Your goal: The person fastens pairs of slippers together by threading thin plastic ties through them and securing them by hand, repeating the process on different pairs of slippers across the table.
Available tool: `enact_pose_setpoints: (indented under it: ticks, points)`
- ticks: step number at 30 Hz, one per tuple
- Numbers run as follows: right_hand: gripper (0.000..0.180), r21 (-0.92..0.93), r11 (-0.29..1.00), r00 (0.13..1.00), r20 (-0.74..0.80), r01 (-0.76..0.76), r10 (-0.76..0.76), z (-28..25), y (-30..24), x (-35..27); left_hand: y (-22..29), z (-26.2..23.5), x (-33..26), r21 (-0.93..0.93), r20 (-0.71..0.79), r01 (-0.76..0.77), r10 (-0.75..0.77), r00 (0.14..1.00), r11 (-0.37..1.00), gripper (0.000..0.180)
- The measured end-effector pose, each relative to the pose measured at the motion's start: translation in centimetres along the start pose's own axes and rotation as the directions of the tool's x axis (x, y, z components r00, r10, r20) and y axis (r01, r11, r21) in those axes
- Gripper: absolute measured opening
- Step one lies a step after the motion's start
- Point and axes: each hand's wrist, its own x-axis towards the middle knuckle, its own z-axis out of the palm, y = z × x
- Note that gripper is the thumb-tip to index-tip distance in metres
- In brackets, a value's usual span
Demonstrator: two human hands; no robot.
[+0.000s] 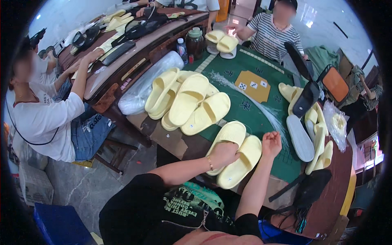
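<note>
A pair of pale yellow slippers [239, 161] lies at the table's near edge, toes pointing away from me. Over the left slipper, my left hand [223, 155] is closed, its fingers gripping at the inner edges where the two meet. To the right, above the green cloth, my right hand [271, 143] is raised with curled fingers pressed together; whatever they may hold is too small to make out. Beside it, a bundle of thin clear plastic strands [261, 104] stretches across the cloth. Several more yellow slippers [188, 100] are piled at the left.
A clear plastic bag roll [153, 81] lies behind the pile. Grey and yellow slippers [300, 139] and a black bag [312, 190] lie on the right. A bottle [181, 50] and a dark jar [195, 43] stand at the back. Other people sit left and across.
</note>
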Motion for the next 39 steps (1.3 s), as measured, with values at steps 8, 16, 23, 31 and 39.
enact_pose_setpoints:
  ticks: [8,16,23,31,39]
  points:
    - [0.011,-0.086,0.995,0.991,-0.124,0.044,-0.055,-1.3,-0.3,0.6,-3.6,-19.8,1.5,0.151,-0.264,0.108,-0.065,0.962,0.983,0.02]
    - [0.011,-0.149,0.989,0.988,-0.154,-0.022,-0.001,-2.0,0.2,0.7,-12.8,-27.1,2.7,0.504,-0.615,0.482,-0.094,0.783,0.717,0.037]
    - [0.01,-0.225,0.974,0.988,-0.155,-0.039,0.004,-2.1,0.0,0.3,-6.3,-15.2,2.9,0.202,-0.603,-0.199,0.282,0.747,0.959,0.023]
    - [0.01,-0.207,0.978,0.981,-0.193,-0.015,-0.026,-1.3,0.9,1.3,-7.7,0.0,3.7,-0.17,-0.264,-0.211,0.162,0.951,0.963,0.017]
    - [0.025,-0.829,0.306,0.457,-0.069,0.468,-0.887,2.7,-10.5,0.5,-7.5,1.9,3.8,-0.261,-0.255,-0.194,0.127,0.959,0.946,0.011]
